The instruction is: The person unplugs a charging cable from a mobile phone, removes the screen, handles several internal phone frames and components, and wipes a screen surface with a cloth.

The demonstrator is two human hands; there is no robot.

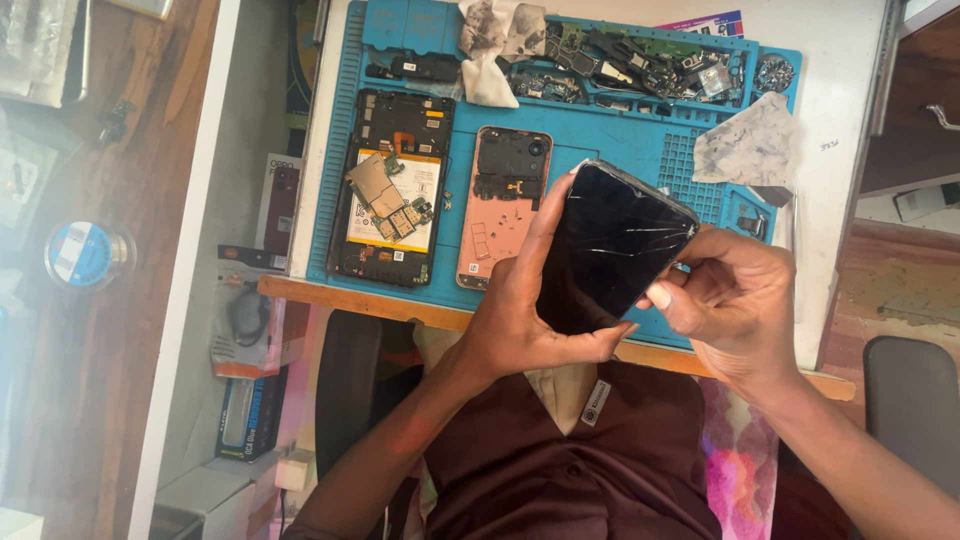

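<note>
Holding a black, glossy, cracked-glass phone between both hands, left grip clasping its edge, right grip pinching the corner, above our blue ribbed rubber mat.

The person wears a dark maroon shirt with a collar and a button on the front placket. A small pale tag is sewn at the collar. Both forearms are bare, as are the left hand and right hand, without rings or watch.
</note>
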